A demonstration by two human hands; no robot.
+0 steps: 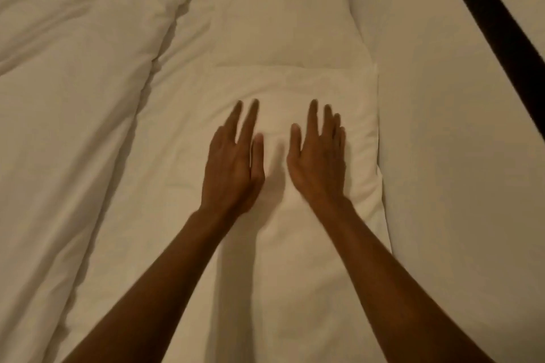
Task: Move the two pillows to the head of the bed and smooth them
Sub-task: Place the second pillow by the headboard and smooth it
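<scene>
Right now your nearer pillow [298,186] is the landmark: a white pillow running lengthwise away from you, its far edge meeting the second pillow [283,15], which lies just beyond it, the two touching end to end. Along the nearer pillow's right edge runs a shallow gap, then a pale padded surface [442,141] with a dark strip [495,18] crossing it diagonally further right. To the pillow's left the bare sheet [165,138] gives some open room before the rumpled duvet [65,82] bunches up.

Your left hand [233,165] lies flat, palm down, on the far half of that pillow, fingers stretched out and slightly spread, gripping nothing. Your right hand [318,162] lies beside it in the same way, fingers extended and close together, thumb out to the side. A narrow band of pillow fabric with a soft crease shows between your two thumbs. Both sets of fingertips point toward the second pillow and stop short of the seam between the two.
</scene>
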